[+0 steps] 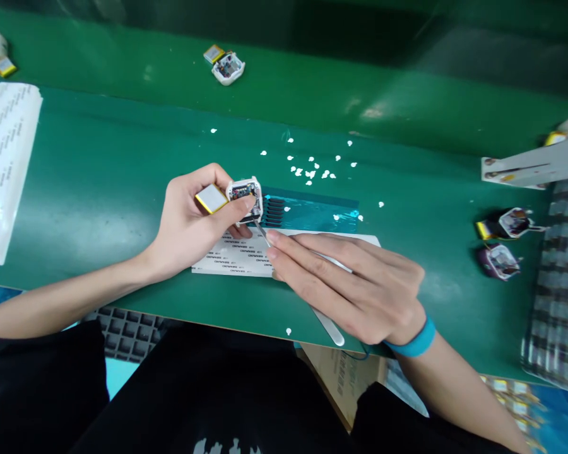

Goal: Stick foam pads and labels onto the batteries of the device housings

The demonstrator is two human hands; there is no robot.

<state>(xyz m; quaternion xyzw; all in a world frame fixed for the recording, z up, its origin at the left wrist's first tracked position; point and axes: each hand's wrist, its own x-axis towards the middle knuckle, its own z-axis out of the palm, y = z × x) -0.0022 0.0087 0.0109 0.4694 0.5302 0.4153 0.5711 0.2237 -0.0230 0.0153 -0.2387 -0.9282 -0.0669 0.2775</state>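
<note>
My left hand [194,224] is closed around a small white watch case [244,185], which lies open with a circuit board showing inside. Its thumb presses over the case's inner side. A silver battery with yellow edges [212,198] sticks out beside the case, against my fingers. In my right hand [355,284], pinched between thumb and fingers, is a pair of metal tweezers [330,328]. Their tip reaches the lower edge of the case; whether anything is gripped at the tip is too small to tell. Under both hands lies a printed white adhesive sheet [236,258].
Several small white tabs [311,170] are scattered on the green table [99,170]. A blue film strip [312,211] with black pieces lies behind the sheet. Other opened cases stand at the back [228,68] and right [499,260]. A sheet stack [9,170] lies left; clear trays [558,284] right.
</note>
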